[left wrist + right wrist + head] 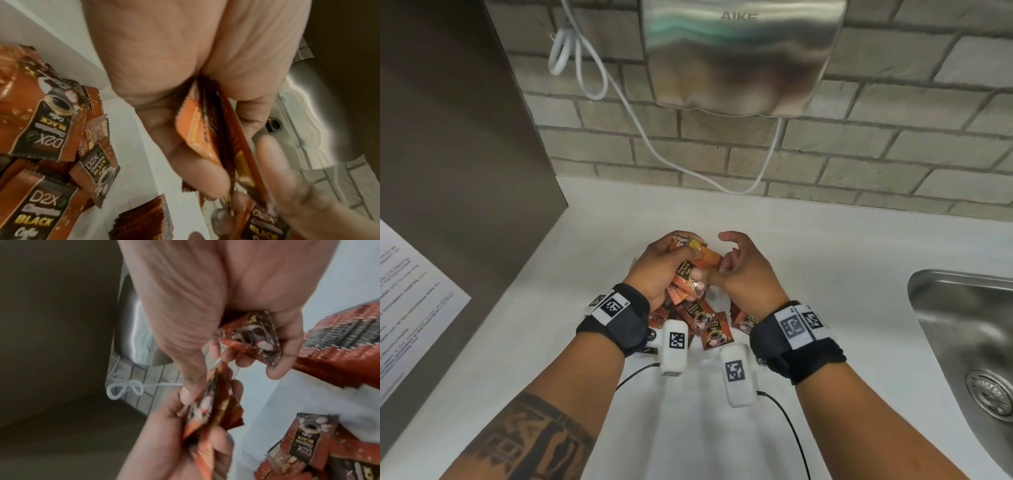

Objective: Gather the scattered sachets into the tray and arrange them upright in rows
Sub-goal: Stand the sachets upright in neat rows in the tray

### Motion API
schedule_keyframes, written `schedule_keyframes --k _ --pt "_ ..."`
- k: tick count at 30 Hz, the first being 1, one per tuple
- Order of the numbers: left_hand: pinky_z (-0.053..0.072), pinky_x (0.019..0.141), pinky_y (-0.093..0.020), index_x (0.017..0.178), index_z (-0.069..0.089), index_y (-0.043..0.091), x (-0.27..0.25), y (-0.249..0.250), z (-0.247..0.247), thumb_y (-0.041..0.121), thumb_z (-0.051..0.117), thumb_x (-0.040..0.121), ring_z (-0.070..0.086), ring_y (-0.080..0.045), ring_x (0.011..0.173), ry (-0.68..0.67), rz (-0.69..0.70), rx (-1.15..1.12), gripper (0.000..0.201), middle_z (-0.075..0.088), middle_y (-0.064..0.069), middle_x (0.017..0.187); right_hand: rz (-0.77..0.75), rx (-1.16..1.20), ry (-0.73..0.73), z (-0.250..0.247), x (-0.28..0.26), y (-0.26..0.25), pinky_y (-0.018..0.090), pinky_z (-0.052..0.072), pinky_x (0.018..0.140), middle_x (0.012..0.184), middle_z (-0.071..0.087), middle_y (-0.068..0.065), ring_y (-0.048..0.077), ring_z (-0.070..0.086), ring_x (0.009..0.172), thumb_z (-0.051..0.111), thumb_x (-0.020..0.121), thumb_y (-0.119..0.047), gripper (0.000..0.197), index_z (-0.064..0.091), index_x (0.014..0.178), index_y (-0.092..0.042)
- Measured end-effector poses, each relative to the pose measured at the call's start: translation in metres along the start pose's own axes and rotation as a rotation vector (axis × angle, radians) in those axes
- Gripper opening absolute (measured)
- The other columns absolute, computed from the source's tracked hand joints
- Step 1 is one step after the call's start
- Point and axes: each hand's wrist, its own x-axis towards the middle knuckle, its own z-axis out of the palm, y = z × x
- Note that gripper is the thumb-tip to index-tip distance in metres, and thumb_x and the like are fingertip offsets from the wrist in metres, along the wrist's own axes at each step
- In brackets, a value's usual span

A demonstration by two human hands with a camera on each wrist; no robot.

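Over the white counter my left hand grips a fanned bunch of orange-brown coffee sachets, seen edge-on in the left wrist view. My right hand is beside it, thumb touching the bunch; its curled fingers hold one sachet. Loose sachets lie flat under my wrists, also in the wrist views. A row of sachets stands on edge. The tray itself I cannot make out.
A steel sink is sunk into the counter at the right. A hand dryer hangs on the brick wall, its white cable drooping toward the counter. A brown panel and a printed sheet are at the left.
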Motion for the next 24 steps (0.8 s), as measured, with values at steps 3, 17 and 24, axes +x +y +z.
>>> schedule_keyframes --k 3,17,24 --pt "0.055 0.088 -0.053 0.105 0.073 0.012 0.001 0.003 -0.005 0.007 0.068 0.086 0.070 -0.040 0.095 -0.047 0.004 0.058 0.020 0.074 -0.022 0.104 -0.050 -0.108 0.035 0.007 0.005 -0.007 0.020 0.038 0.064 0.090 0.052 -0.007 0.007 0.055 0.079 0.095 0.057 -0.039 0.095 0.043 0.136 -0.031" --pt "0.057 0.047 -0.039 0.120 0.059 0.001 -0.008 0.011 -0.034 0.003 0.061 0.072 0.066 -0.042 0.080 -0.397 -0.246 -0.045 0.048 0.067 -0.025 0.098 0.081 0.259 -0.180 -0.002 0.002 -0.018 0.022 0.054 0.060 0.069 0.069 -0.011 0.008 0.067 0.066 0.085 0.072 0.000 0.043 0.068 0.110 -0.011" --pt "0.059 0.049 -0.036 0.129 0.055 0.004 -0.007 0.013 -0.047 0.003 0.072 0.082 0.070 -0.041 0.092 -0.391 -0.215 -0.038 0.050 0.067 -0.026 0.117 0.187 0.615 -0.026 -0.007 0.001 -0.013 0.044 0.060 0.073 0.099 0.066 0.027 0.037 0.069 0.082 0.054 0.089 0.010 0.025 0.060 0.111 -0.001"
